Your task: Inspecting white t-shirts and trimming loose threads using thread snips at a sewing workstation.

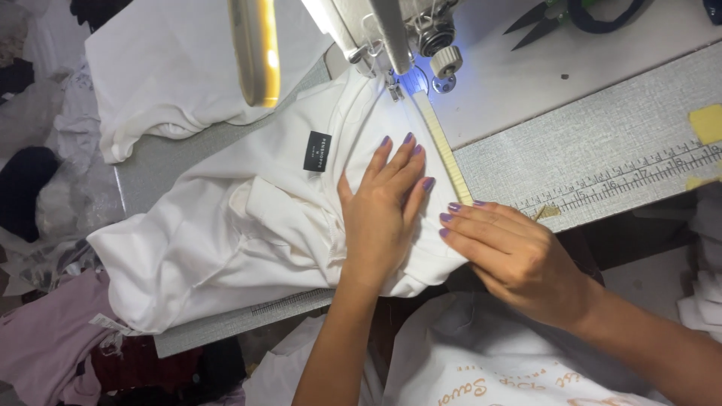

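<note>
From the head camera, a white garment [248, 225] lies spread over the grey tabletop [602, 150], its upper edge drawn up under the needle area of the sewing machine [398, 37]. A small black label [317, 151] sits on the cloth near the neckline. The left hand [382, 210] lies flat on the garment, palm down, its fingers [406, 162] stretched out and slightly spread toward the needle, gripping nothing, only pressing the fabric against the tabletop. The right hand [511, 252] rests at the garment's right edge, just beside the left; its fingers [470, 218] are straight and close together, their tips touching the fabric's edge, holding nothing. A pale yellowish guide strip [444, 150] runs from the needle down between the two hands. A printed ruler scale [639, 177] is set into the tabletop to the right. A lamp [256, 49] hangs over the cloth at the top. Dark scissors [541, 19] lie on the machine's white bed, well apart from both hands. Another white piece [173, 68] lies at the upper left, and pinkish cloth [45, 338] lies heaped at the lower left.
</note>
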